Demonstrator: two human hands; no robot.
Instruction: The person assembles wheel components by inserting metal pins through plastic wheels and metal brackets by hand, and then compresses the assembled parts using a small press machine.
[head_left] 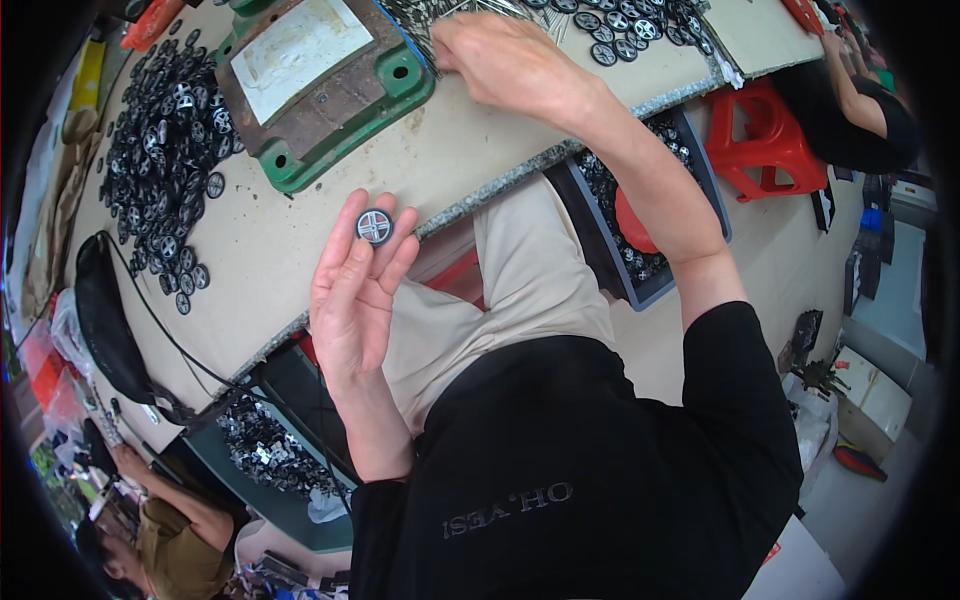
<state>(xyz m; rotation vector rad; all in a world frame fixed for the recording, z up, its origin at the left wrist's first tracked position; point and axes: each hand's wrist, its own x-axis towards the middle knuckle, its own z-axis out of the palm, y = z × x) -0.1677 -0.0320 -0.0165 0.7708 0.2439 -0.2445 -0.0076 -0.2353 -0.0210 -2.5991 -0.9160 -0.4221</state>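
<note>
Between the thumb and fingers of my left hand (352,285) sits a small black toy wheel (374,227) with silver spokes, its face turned up, just off the table edge. My right hand (505,62) reaches over the table to a heap of thin metal pins (412,22). Its fingertips are drawn together at the heap's edge; whatever they pinch is hidden. A green machine base (300,172) with a white plate (300,58) on top stands left of that hand. Many loose toy wheels (165,150) are heaped on the left of the table.
More wheels (625,25) lie at the far right of the table (480,150). Below its edge are a grey crate (645,290) of parts and a dark green bin (325,530) of silver pieces. A red stool (765,140) stands right. Other people work at both sides.
</note>
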